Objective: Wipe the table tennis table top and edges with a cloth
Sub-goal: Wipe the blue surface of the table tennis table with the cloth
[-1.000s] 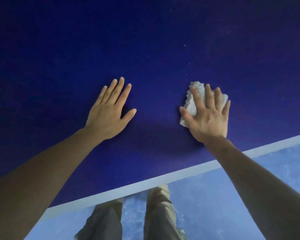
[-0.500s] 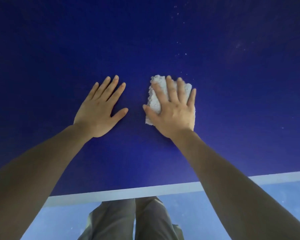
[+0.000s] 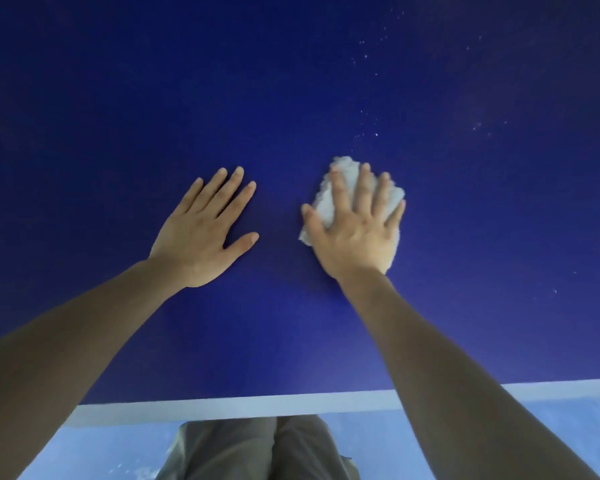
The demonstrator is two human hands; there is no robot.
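Cloth (image 3: 329, 202) and flat, pressing right hand (image 3: 357, 233) have slid right since half a second ago. Left hand (image 3: 201, 233) stays flat on the table (image 3: 118, 98), fingers straight

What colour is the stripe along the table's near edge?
White, against the dark blue top; the stripe shows best in the head view.
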